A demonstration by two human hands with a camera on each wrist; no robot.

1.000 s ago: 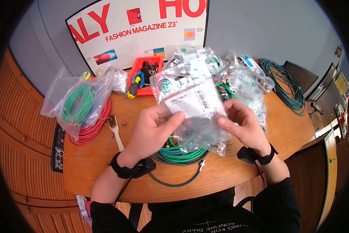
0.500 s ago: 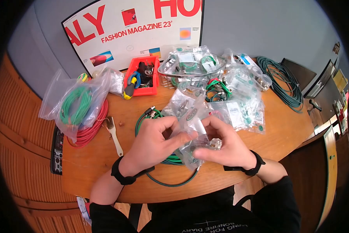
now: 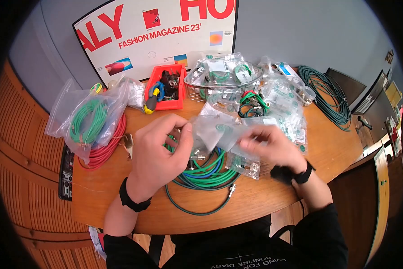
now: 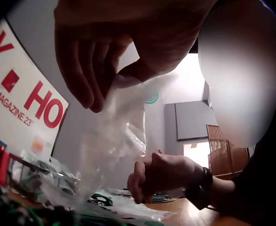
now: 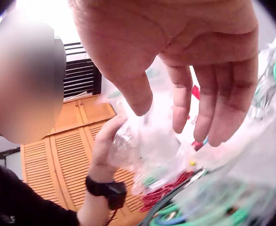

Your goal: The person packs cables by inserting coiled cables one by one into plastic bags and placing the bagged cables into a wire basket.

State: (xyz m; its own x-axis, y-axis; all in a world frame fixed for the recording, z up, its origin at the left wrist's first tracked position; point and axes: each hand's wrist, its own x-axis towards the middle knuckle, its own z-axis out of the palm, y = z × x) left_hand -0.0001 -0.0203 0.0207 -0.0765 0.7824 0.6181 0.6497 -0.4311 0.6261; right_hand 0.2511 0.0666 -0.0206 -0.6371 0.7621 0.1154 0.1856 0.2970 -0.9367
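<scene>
hands parted, one pinching a clear bag, contents unclear.

White black-edged rectangular poster, brown wooden table's far edge: red "ALY", "HO", "FASHION MAGAZINE 23'". Black cloth shirt, near edge: inverted "BONFIRE DIARY". Green round mark, clear plastic bag: illegible.

Clear bag: colourless, green print. Clock positions taken from it. Six o'clock: cable coil, green with blue strands. Nine: looped cable, red. Ten: box, red. Eleven: poster, white, red lettering. Two: cable bundle, dark green.
</scene>
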